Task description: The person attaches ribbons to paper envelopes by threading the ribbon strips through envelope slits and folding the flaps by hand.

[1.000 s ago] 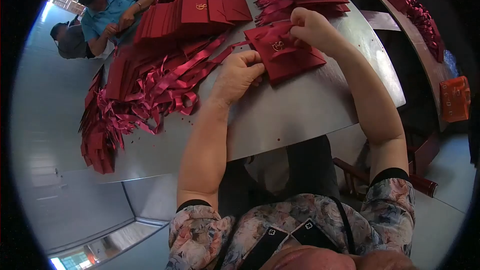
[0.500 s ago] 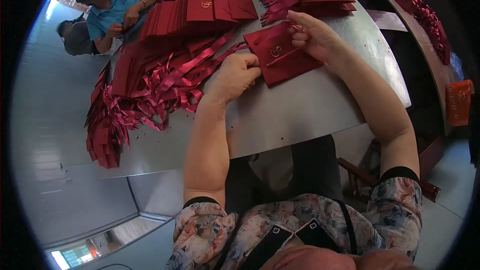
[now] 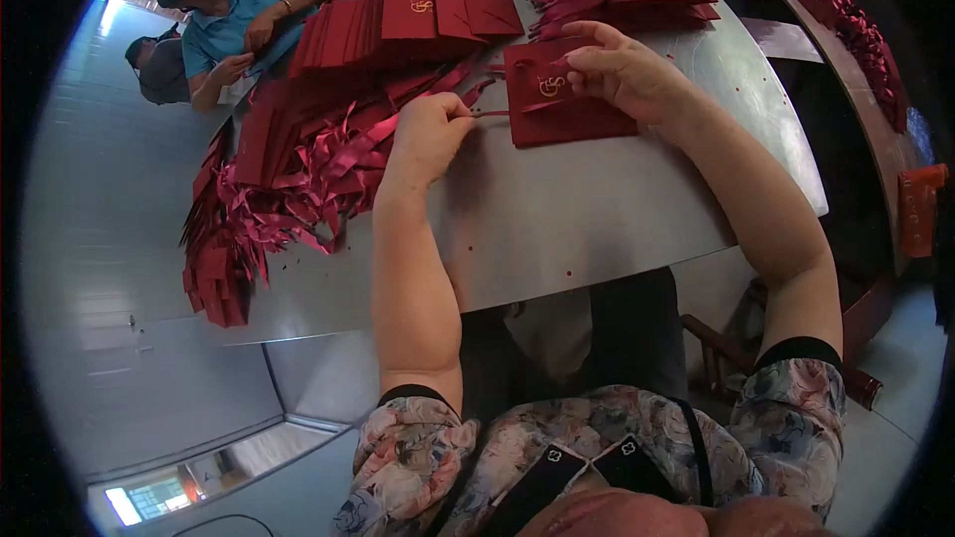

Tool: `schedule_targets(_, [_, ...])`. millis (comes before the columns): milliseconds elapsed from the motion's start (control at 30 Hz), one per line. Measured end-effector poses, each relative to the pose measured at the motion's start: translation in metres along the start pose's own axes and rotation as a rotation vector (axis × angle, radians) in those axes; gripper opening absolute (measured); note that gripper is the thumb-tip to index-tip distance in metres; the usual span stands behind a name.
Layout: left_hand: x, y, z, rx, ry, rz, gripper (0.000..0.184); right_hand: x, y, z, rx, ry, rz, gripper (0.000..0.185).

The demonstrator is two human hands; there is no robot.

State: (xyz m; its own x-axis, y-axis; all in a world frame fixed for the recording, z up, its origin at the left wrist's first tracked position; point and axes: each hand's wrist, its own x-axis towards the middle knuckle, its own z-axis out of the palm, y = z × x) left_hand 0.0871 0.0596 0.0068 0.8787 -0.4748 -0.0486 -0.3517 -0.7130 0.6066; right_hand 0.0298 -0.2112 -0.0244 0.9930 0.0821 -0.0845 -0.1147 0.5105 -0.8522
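Ribbon pile point(image 3: 333, 164) at 9 o'clock from the left hand point(image 3: 426, 134) could snag that red strand point(image 3: 491, 113), and a hard tug might skew the red bag point(image 3: 559, 119) at its 3, flat on the surface point(image 3: 537, 219). Left fingers pinch the strand; right hand point(image 3: 627, 80) angles toward 11, fingers loosely parted over the bag, contact unclear tbh.

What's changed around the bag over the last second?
The left hand has moved left, off the edge of the red paper bag, with a red ribbon now stretched between them. The bag has turned slightly clockwise. The right hand has opened its fingers somewhat above it; whether it grips anything is unclear. The ribbon heap stayed put.
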Motion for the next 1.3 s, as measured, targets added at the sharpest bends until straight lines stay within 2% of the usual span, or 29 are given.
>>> schedule_targets(33, [0.003,-0.004,0.004,0.002,0.0,0.001,0.011,-0.001,0.0,0.001,0.006,-0.007,0.005,0.048])
schedule_targets(100, [0.008,-0.004,0.013,0.197,0.28,0.299,0.022,-0.001,-0.001,0.002,-0.009,-0.023,-0.011,0.048])
schedule_targets(133, [0.011,-0.001,0.014,0.199,0.28,0.302,0.022,-0.002,-0.001,0.003,-0.024,-0.037,-0.025,0.048])
schedule_targets(200, [0.018,0.005,0.017,0.258,0.344,0.51,0.032,-0.004,-0.002,0.007,-0.012,-0.01,-0.024,0.047])
schedule_targets(233, [0.023,0.002,0.021,0.257,0.345,0.509,0.032,-0.005,-0.003,0.009,-0.001,0.016,-0.017,0.046])
schedule_targets(300, [0.033,-0.005,0.03,0.237,0.224,0.55,0.032,-0.003,-0.002,0.007,-0.008,0.026,0.005,0.046])
schedule_targets(400, [0.038,-0.007,0.033,0.147,0.109,0.483,0.029,0.002,0.001,0.001,-0.03,0.033,0.032,0.044])
schedule_targets(500, [0.035,-0.004,0.022,0.111,0.008,0.526,0.033,-0.001,0.0,0.002,-0.054,0.041,0.033,0.042])
schedule_targets(733, [0.018,0.0,0.012,0.115,-0.009,0.623,0.033,-0.002,-0.002,0.002,-0.017,0.024,0.048,0.044])
schedule_targets(833, [0.015,0.005,0.012,0.061,-0.03,0.614,0.025,-0.002,0.0,0.004,0.03,0.025,0.047,0.044])
schedule_targets(900, [0.015,0.003,0.014,-0.056,-0.043,0.481,0.016,-0.003,-0.001,0.005,0.024,0.028,0.051,0.043])
schedule_targets(1133, [0.01,-0.003,0.012,0.064,-0.004,0.484,0.008,0.001,0.001,0.001,0.09,0.014,0.074,0.038])
schedule_targets(1200, [0.006,-0.003,0.009,0.073,-0.06,0.386,0.007,0.003,0.0,-0.004,0.089,-0.015,0.107,0.036])
schedule_targets(1300, [0.002,-0.005,0.01,0.19,0.005,0.345,0.009,0.004,0.0,-0.007,0.056,-0.051,0.127,0.039])
